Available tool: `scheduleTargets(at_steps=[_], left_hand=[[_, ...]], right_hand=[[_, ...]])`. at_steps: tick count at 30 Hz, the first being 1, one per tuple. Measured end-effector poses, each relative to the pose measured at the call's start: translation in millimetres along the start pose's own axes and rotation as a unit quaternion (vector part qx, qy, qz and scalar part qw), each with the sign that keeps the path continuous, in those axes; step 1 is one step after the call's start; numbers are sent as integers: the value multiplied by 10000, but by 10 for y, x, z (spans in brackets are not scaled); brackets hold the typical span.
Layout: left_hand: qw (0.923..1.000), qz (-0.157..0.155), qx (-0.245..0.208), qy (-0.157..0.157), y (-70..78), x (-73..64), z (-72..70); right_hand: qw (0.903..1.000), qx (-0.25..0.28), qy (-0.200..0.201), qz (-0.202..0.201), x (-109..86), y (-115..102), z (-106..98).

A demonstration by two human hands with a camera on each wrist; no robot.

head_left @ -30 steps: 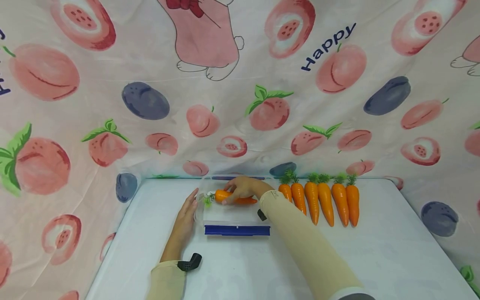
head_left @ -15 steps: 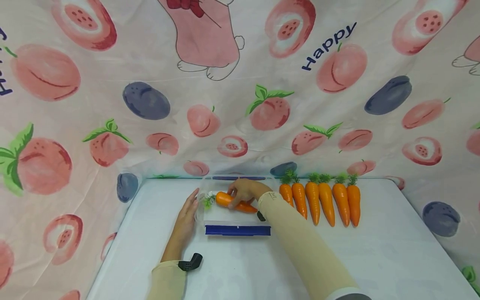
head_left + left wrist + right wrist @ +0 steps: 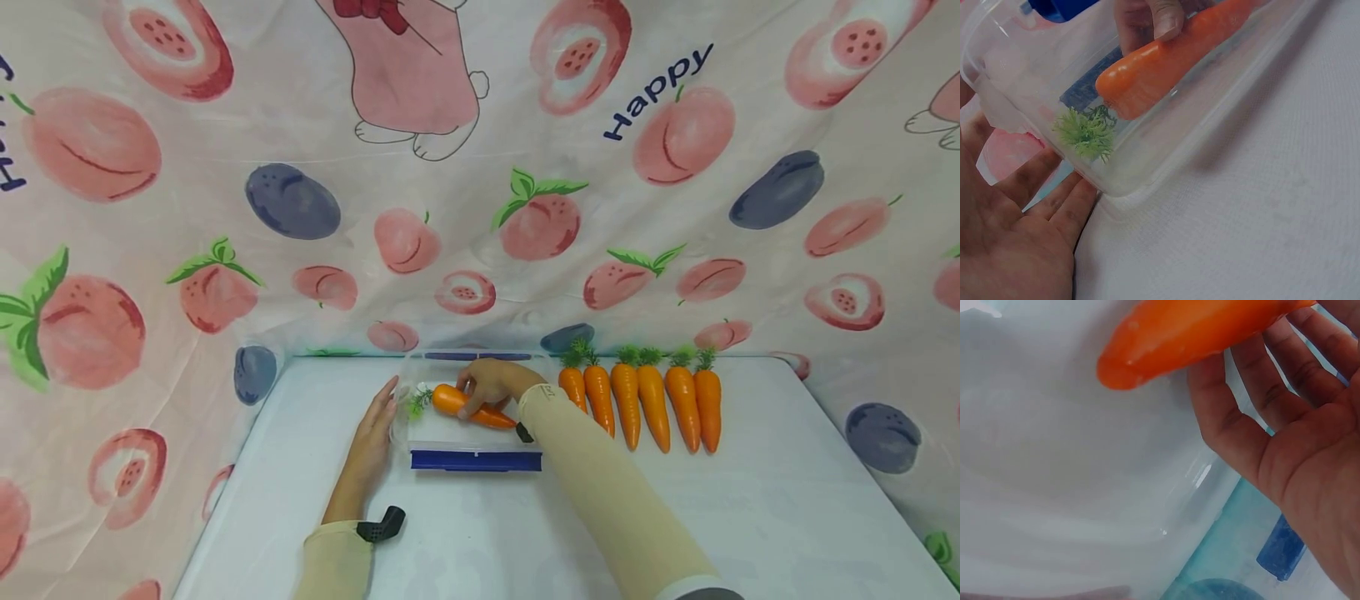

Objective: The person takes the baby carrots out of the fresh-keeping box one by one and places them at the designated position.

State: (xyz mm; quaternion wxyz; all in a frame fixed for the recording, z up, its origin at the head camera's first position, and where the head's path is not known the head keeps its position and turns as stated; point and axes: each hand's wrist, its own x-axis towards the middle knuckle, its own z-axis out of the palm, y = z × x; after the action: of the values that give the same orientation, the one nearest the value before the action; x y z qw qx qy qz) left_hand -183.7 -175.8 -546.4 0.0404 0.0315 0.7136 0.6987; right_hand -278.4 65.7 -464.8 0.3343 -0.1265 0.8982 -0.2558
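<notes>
A clear plastic container [image 3: 442,433] with blue side latches sits open-topped at the back of the table. Inside it, my right hand [image 3: 491,380] pinches an orange carrot [image 3: 448,400] between thumb and fingers. The carrot's green leafy top [image 3: 1088,132] points toward the container's left wall, and its tip slants right and toward me. From the right wrist view, the fingers of the right hand [image 3: 1310,440] lie along the carrot [image 3: 1179,337]. My left hand [image 3: 372,429] rests against the container's left outer wall, its fingers straight in the left wrist view.
Several more carrots [image 3: 624,404] lie in a row right of the container, leaves toward the back. A blue latch [image 3: 476,460] folds out at the container's front. Behind the white table [image 3: 480,533] hangs a fruit-patterned cloth [image 3: 465,192].
The carrot, held in my right hand, has shifted toward the near side of the container, and its tip has swung toward me. My left hand has stayed in place.
</notes>
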Motion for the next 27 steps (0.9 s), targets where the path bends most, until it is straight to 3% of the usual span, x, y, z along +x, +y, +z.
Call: scheduleTargets(at_steps=[12, 27], left_hand=[[9999, -127, -19, 38, -7, 3, 11], [10000, 1, 64, 18, 5, -10, 7]], right_hand=[[9995, 199, 41, -240, -82, -10, -106], [9959, 584, -59, -683, -272, -50, -212]])
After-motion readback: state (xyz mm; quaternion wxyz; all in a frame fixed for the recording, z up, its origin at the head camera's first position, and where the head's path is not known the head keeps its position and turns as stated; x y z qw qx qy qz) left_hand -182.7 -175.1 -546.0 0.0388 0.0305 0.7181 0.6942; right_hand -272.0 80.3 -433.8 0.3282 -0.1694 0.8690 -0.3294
